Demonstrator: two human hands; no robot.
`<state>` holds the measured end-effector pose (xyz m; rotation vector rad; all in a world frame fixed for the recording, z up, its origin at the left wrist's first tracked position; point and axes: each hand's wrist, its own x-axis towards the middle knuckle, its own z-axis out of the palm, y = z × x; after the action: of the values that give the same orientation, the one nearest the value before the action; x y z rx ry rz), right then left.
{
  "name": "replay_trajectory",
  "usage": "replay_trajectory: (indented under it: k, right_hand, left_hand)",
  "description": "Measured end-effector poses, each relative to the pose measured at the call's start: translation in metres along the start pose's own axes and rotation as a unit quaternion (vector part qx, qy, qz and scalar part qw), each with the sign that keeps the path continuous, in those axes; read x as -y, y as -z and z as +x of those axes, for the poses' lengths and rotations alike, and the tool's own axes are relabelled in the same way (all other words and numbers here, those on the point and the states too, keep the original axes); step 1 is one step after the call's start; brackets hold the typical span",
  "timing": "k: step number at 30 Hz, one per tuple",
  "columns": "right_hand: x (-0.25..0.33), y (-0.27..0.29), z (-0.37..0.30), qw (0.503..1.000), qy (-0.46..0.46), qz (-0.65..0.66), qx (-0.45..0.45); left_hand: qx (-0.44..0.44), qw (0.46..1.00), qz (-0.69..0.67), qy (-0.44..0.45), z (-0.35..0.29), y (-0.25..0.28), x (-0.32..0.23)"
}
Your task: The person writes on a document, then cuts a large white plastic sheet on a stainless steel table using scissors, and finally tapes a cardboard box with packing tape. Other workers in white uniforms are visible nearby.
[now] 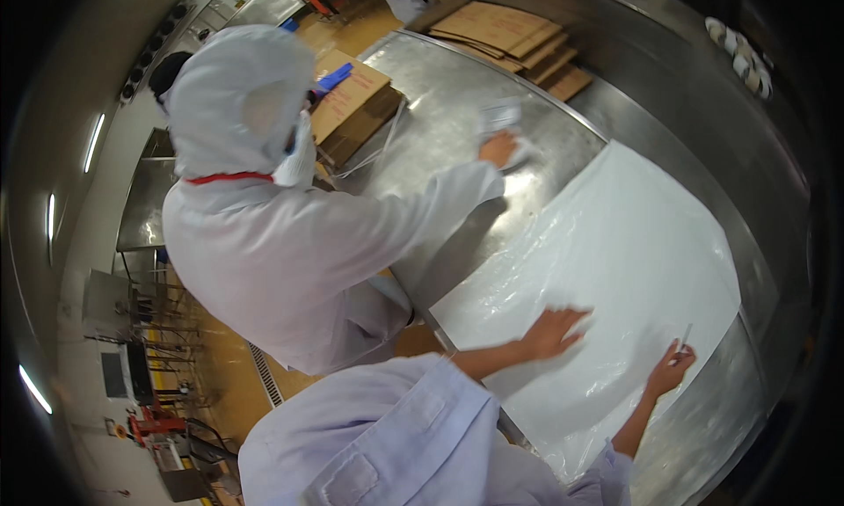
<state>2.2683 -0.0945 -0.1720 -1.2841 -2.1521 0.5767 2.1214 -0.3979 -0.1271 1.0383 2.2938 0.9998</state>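
A large white plastic sheet (629, 233) lies over the steel table, its surface glossy and wrinkled. My left hand (554, 333) is at the sheet's near left part, palm down with fingers spread, holding nothing; whether it touches the plastic I cannot tell. Toward the sheet's right edge, my right hand (671, 370) is closed round a thin, pale stick-like tool (686, 337), which points up and away from me. Its exact kind is too small to make out.
A co-worker in a white coat (290, 242) leans over the steel table (440, 84) at my left, one hand on a white cloth-like item (501, 119). Flat cardboard stacks (501, 31) lie at the far side, and another cardboard stack (356, 97) holds a blue glove (332, 77).
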Motion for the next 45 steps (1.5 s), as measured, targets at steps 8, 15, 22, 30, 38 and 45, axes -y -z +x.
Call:
replay_trajectory:
  k: [8, 15, 22, 30, 38, 45]
  right_hand:
    - [0.158, 0.016, -0.252, 0.846, -0.073, 0.387, 0.359]
    - [0.231, 0.076, -0.357, 0.791, -0.084, 0.406, 0.450]
    - [0.205, 0.104, -0.396, 0.731, -0.166, 0.422, 0.510]
    - [0.163, 0.114, -0.429, 0.710, -0.133, 0.375, 0.581]
    - [0.186, 0.130, -0.423, 0.701, -0.148, 0.301, 0.629]
    - [0.200, 0.102, -0.445, 0.807, -0.041, 0.258, 0.530]
  left_hand:
    - [0.069, 0.984, -0.148, 0.067, -0.164, 0.095, -0.024]
    - [-0.057, 0.965, -0.247, -0.071, -0.246, 0.136, 0.003]
    - [-0.089, 0.905, -0.411, 0.069, -0.307, 0.122, 0.013]
    - [-0.009, 0.920, -0.390, 0.030, -0.328, 0.122, 0.010]
    - [-0.005, 0.893, -0.444, 0.070, -0.338, 0.111, 0.031]
    - [-0.020, 0.903, -0.423, 0.077, -0.342, 0.117, 0.029]
